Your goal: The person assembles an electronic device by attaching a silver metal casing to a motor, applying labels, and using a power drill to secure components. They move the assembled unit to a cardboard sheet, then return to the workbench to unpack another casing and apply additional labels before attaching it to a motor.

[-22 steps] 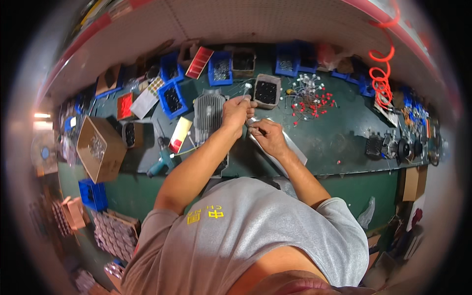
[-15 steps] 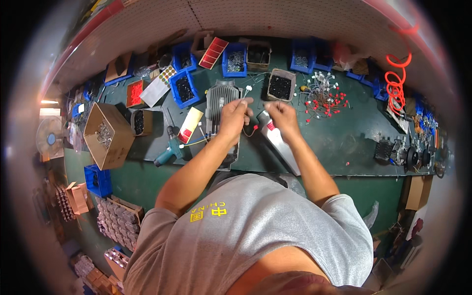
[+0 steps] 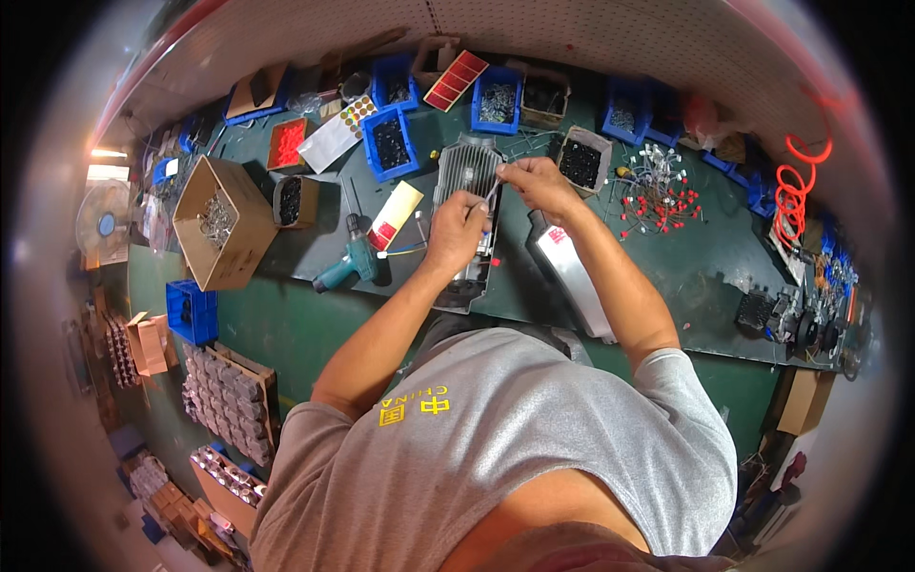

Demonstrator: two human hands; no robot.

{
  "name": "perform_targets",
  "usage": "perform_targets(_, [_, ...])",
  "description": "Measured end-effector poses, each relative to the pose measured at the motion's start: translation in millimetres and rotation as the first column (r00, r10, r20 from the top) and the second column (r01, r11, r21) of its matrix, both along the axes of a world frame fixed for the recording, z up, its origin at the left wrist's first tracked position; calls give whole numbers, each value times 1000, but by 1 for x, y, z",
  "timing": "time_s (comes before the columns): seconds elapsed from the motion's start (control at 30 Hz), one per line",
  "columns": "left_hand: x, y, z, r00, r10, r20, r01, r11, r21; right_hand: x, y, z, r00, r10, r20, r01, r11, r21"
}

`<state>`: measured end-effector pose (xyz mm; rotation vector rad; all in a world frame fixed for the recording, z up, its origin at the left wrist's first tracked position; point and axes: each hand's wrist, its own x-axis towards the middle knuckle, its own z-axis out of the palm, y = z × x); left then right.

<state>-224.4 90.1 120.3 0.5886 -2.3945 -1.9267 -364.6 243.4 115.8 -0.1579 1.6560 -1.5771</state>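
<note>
Over a grey finned metal housing [image 3: 463,170] both my hands work close together. My left hand [image 3: 457,232] is closed, with a thin pale wire [image 3: 493,192] coming out at its fingertips. Slightly farther out and to the right, my right hand [image 3: 539,185] pinches the upper end of that wire. A small red connector [image 3: 495,262] shows beside the housing, below my left hand. Under my right forearm lies a long silver metal cover [image 3: 579,283] with a red label. My fingers hide most of the wire and part of the housing.
A teal power drill [image 3: 349,262] and a yellow-and-red sticker sheet [image 3: 396,215] lie left of the housing. Right of it spread red-tipped wires [image 3: 658,195]. Blue bins [image 3: 389,143] and small boxes line the back. A cardboard box [image 3: 221,224] stands left; an orange coiled hose [image 3: 791,195] hangs right.
The view has shifted, so the bench sits farther right. My hands have moved over the housing, the right one now above the left. The wire's white connector, visible earlier, no longer shows clearly.
</note>
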Motion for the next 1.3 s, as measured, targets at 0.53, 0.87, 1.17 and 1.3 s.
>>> perform_targets(0.53, [-36,-46,-32,971,54,233,102,786,-609,-24,-15,-68,909,-65,-412,146,975,169])
perform_targets(0.87, [-33,-36,-40,944,90,316,125,792,-598,-28,-55,-48,801,151,-580,153,884,441])
perform_targets(1.17, [-29,-35,-37,968,-33,250,159,849,-504,-38,-63,-28,772,351,-530,69,782,619])
perform_targets(1.3, [-29,-34,-36,983,-38,178,123,858,-498,-43,-65,-36,737,377,-562,71,782,619])
